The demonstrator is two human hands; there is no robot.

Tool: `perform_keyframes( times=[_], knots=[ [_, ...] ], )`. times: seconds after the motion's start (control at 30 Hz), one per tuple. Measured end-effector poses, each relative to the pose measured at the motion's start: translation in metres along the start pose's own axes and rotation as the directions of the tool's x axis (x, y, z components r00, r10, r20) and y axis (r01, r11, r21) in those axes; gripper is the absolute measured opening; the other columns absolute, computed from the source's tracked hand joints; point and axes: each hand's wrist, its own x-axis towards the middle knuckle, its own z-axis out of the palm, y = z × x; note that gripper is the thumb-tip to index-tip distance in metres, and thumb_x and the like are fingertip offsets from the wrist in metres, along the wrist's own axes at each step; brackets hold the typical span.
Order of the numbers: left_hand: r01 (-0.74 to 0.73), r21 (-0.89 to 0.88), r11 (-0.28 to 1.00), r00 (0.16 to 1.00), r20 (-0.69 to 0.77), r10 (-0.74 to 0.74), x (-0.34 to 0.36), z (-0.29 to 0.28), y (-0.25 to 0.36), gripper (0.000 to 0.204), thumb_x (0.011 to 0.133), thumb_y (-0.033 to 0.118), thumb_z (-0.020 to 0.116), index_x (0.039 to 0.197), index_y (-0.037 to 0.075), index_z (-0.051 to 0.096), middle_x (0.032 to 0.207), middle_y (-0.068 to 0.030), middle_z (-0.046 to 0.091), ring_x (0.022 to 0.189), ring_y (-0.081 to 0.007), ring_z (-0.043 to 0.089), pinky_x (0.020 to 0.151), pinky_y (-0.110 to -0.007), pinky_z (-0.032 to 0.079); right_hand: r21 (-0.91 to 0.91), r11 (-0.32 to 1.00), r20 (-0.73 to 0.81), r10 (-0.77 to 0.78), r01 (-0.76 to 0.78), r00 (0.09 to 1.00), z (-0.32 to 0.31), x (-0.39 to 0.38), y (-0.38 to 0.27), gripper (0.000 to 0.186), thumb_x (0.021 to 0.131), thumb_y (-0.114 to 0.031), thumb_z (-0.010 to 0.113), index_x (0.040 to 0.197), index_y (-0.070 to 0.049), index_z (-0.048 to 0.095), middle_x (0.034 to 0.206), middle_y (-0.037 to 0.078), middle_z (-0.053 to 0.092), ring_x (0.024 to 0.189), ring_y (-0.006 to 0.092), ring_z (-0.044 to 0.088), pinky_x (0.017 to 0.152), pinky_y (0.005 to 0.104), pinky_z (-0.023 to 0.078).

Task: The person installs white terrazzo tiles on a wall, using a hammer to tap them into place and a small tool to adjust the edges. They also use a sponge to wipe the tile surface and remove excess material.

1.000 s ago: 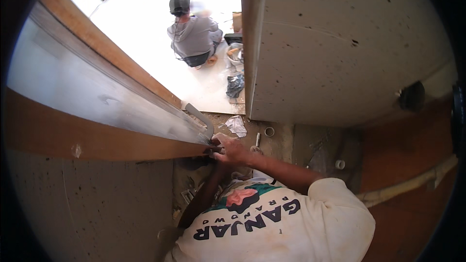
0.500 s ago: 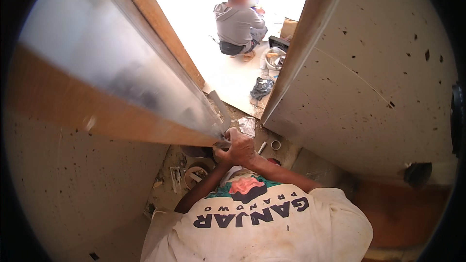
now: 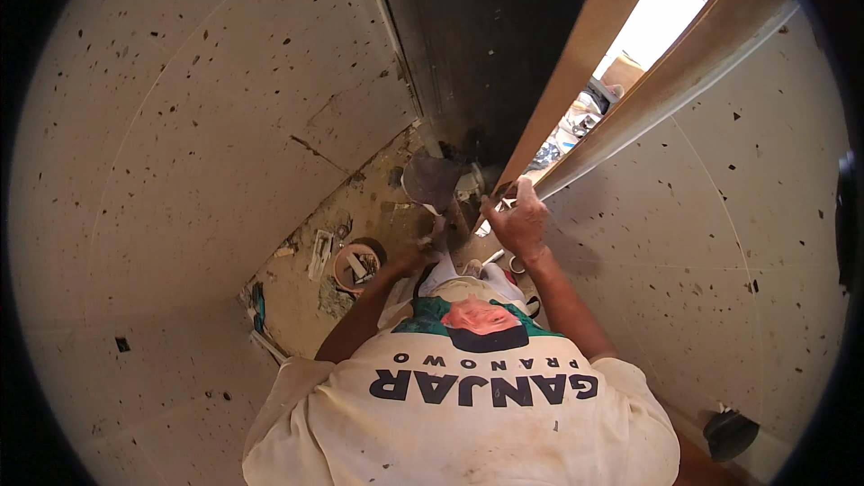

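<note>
My right hand (image 3: 522, 220) is curled on the door's wooden edge (image 3: 576, 72), near a small dark fitting there. Its dark door face (image 3: 486, 27) rises ahead of me. My left hand (image 3: 418, 252) is low and left of my right hand, in shadow beside my clothing; its fingers are too dim to tell what they hold. A grey, flattish object (image 3: 427, 180) lies or stands just beyond it near the door's foot.
Speckled walls (image 3: 198, 126) flank me, with a wooden jamb (image 3: 666, 72) right of the narrow bright opening. On the dirty floor (image 3: 315, 324) are a round container (image 3: 351, 252), a white tool (image 3: 319, 254), a small ring (image 3: 515, 265) and scraps. A dark object (image 3: 729, 432) is at lower right.
The door has swung rightward, narrowing the opening and hiding the crouched co-worker. My hands have separated, the right staying at the door's edge and the left lower. My view has shifted.
</note>
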Motion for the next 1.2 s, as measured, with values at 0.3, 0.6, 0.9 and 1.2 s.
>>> perform_keyframes(
  times=[0.3, 0.6, 0.9, 1.2],
  knots=[
    [0.104, 0.245, 0.964, 0.945, -0.328, -0.019, -0.043, -0.038, -0.123, 0.047, 0.081, 0.037, 0.072, 0.11, 0.0, 0.066, 0.1, -0.0234, 0.067, 0.092, -0.0378, 0.065, 0.08, -0.045, 0.049, -0.014, 1.0, 0.005, -0.008, 0.008, 1.0, -0.015, 0.012, 0.022, 0.038, 0.071, -0.024, 0.079, 0.09, -0.005, 0.052, 0.078, 0.012, 0.064, 0.072, 0.0307, 0.066, 0.066, 0.04, 0.053],
    [0.472, 0.078, 0.878, 0.846, -0.32, -0.426, -0.062, -0.006, -0.248, 0.044, 0.081, 0.034, 0.072, 0.108, -0.001, 0.066, 0.097, -0.0224, 0.068, 0.089, -0.0339, 0.066, 0.078, -0.043, 0.05, 0.027, 0.991, -0.061, -0.129, 0.13, 0.99, -0.01, 0.015, 0.042, 0.038, 0.071, -0.022, 0.079, 0.089, -0.004, 0.051, 0.073, 0.013, 0.061, 0.067, 0.0303, 0.064, 0.062, 0.04, 0.051],
    [0.571, 0.001, 0.821, 0.782, -0.307, -0.543, -0.088, 0.009, -0.279, 0.041, 0.081, 0.031, 0.072, 0.106, -0.001, 0.066, 0.095, -0.0214, 0.068, 0.086, -0.0301, 0.067, 0.076, -0.041, 0.051, 0.063, 0.977, -0.129, -0.196, 0.206, 0.972, -0.001, 0.015, 0.054, 0.039, 0.069, -0.017, 0.081, 0.088, -0.004, 0.05, 0.067, 0.011, 0.055, 0.06, 0.0274, 0.058, 0.057, 0.0397, 0.047],
    [0.643, -0.078, 0.762, 0.721, -0.275, -0.637, -0.096, -0.04, -0.25, 0.038, 0.082, 0.028, 0.072, 0.104, -0.002, 0.067, 0.092, -0.0203, 0.069, 0.084, -0.0263, 0.068, 0.073, -0.039, 0.052, 0.124, 0.986, -0.068, -0.099, 0.107, 0.993, -0.008, 0.016, 0.048, 0.044, 0.067, -0.022, 0.08, 0.099, -0.001, 0.058, 0.078, 0.016, 0.063, 0.07, 0.0332, 0.064, 0.065, 0.0427, 0.051]
  ],
)
